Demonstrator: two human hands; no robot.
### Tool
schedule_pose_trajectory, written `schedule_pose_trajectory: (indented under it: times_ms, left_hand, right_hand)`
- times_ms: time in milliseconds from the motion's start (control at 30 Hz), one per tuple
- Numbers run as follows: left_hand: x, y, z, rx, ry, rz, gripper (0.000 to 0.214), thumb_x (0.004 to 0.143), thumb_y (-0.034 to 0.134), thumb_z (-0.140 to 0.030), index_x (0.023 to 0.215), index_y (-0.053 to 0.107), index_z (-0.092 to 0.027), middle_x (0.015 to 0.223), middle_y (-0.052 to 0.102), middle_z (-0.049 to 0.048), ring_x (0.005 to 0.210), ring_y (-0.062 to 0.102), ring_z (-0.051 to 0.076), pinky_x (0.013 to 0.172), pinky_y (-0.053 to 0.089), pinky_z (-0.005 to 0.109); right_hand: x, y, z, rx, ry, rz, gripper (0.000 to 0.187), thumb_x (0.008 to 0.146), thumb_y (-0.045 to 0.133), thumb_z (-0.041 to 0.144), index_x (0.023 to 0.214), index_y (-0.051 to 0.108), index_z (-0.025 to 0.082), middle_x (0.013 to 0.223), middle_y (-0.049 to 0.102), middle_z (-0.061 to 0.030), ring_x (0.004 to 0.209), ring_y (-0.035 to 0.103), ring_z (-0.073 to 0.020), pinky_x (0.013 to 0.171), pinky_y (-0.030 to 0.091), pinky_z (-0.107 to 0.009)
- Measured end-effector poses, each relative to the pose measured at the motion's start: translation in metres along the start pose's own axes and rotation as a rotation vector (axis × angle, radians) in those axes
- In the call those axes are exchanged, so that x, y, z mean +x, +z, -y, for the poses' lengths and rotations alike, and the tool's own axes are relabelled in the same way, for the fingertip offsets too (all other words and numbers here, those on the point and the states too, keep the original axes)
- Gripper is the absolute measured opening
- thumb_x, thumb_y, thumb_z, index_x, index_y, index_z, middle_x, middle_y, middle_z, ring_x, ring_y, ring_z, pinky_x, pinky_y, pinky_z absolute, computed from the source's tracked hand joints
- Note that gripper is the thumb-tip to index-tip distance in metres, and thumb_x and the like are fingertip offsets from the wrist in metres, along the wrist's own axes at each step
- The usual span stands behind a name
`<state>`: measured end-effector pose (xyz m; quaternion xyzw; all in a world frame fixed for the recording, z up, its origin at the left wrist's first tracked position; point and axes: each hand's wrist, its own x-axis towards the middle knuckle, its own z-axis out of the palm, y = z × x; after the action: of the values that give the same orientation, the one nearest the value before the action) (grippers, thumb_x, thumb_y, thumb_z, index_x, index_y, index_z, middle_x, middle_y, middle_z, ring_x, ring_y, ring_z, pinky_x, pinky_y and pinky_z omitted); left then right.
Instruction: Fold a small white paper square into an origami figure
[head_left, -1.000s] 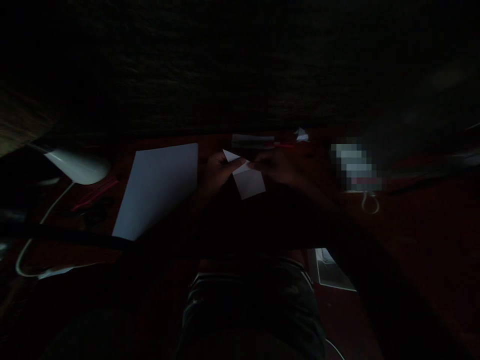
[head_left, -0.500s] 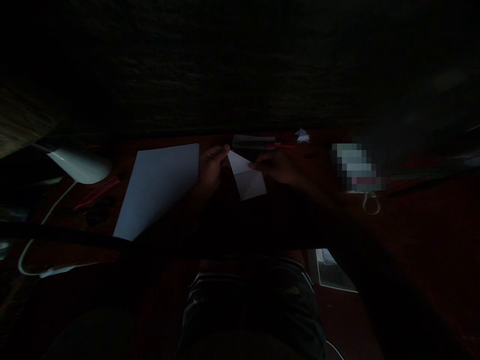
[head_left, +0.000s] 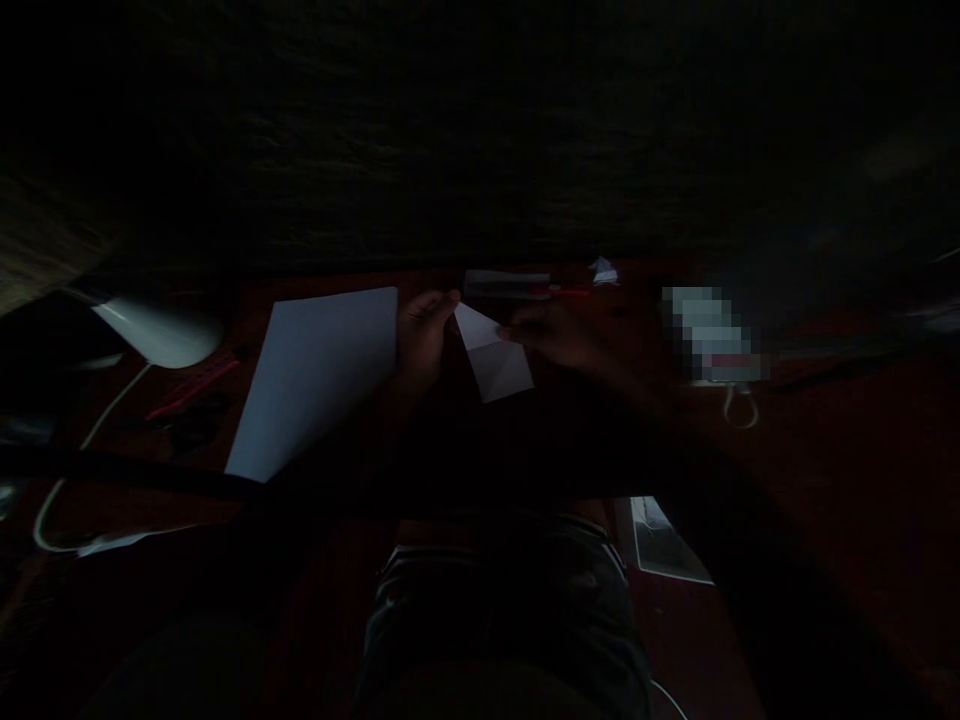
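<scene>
The scene is very dark. A small white folded paper [head_left: 495, 355] lies on the dark red table [head_left: 825, 420] in front of me. My left hand [head_left: 421, 335] pinches its upper left corner, fingers closed on the edge. On the paper's right edge, near a crease, rest the closed fingertips of my right hand [head_left: 551, 335]. A large white sheet [head_left: 319, 370] lies flat just left of my left hand.
A white lamp head [head_left: 161, 335] with a white cable sits at the far left, beside red and dark objects [head_left: 191, 390]. A red pen [head_left: 562, 291] and a small paper scrap [head_left: 602, 270] lie behind my hands. More paper [head_left: 664, 545] lies low at right.
My left hand slid from the paper's middle to its top left corner, and the raised triangular flap now lies flatter. The right hand has barely moved.
</scene>
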<state>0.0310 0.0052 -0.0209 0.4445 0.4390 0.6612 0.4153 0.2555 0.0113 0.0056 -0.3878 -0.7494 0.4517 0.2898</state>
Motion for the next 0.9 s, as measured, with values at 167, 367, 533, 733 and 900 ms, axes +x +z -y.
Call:
schedule_pose_trajectory:
  times_ms: [167,367,533,733,900]
  left_hand:
    - [0.005,0.0,-0.007,-0.036,-0.116,-0.033,0.061,0.103,0.077,-0.074,0.071,0.065,-0.023,0.063,0.063,-0.0005,0.055,0.059,0.013,0.052,0.048,0.024]
    - [0.005,-0.006,-0.008,0.016,-0.137,0.061,0.059,0.104,0.075,-0.075,0.082,0.077,-0.021,0.072,0.072,0.0031,0.065,0.07,0.016,0.058,0.054,0.026]
    - [-0.003,-0.01,-0.002,0.106,-0.086,0.2,0.046,0.094,0.09,-0.065,0.079,0.083,-0.022,0.071,0.073,0.0023,0.066,0.067,0.017,0.063,0.051,0.03]
    - [-0.004,-0.01,-0.004,0.054,-0.113,0.184,0.042,0.096,0.089,-0.062,0.08,0.086,-0.024,0.074,0.076,0.0031,0.069,0.071,0.019,0.067,0.054,0.034]
    - [-0.004,-0.009,-0.003,0.049,-0.129,0.177,0.043,0.094,0.089,-0.064,0.079,0.086,-0.024,0.074,0.078,0.0035,0.07,0.072,0.02,0.068,0.056,0.035]
  right_hand:
    - [-0.001,-0.002,0.001,-0.009,0.036,-0.015,0.066,0.089,0.078,0.085,0.075,0.065,0.023,0.067,0.057,0.0016,0.065,0.052,-0.015,0.061,0.036,-0.031]
    - [0.0,-0.004,-0.001,0.034,0.015,-0.014,0.068,0.083,0.08,0.088,0.072,0.062,0.023,0.068,0.057,0.0022,0.067,0.05,-0.0148,0.063,0.036,-0.031]
    - [0.0,-0.002,-0.003,0.035,0.001,0.003,0.064,0.085,0.082,0.083,0.074,0.065,0.022,0.069,0.057,0.0025,0.068,0.05,-0.0151,0.066,0.038,-0.031]
    - [0.001,0.0,-0.003,0.052,-0.023,0.066,0.059,0.089,0.08,0.076,0.072,0.062,0.023,0.068,0.054,0.0031,0.068,0.049,-0.0151,0.066,0.039,-0.031]
    - [0.001,-0.001,0.0,0.026,-0.057,0.085,0.06,0.089,0.078,0.078,0.07,0.06,0.024,0.067,0.053,0.0035,0.066,0.045,-0.0142,0.066,0.036,-0.032]
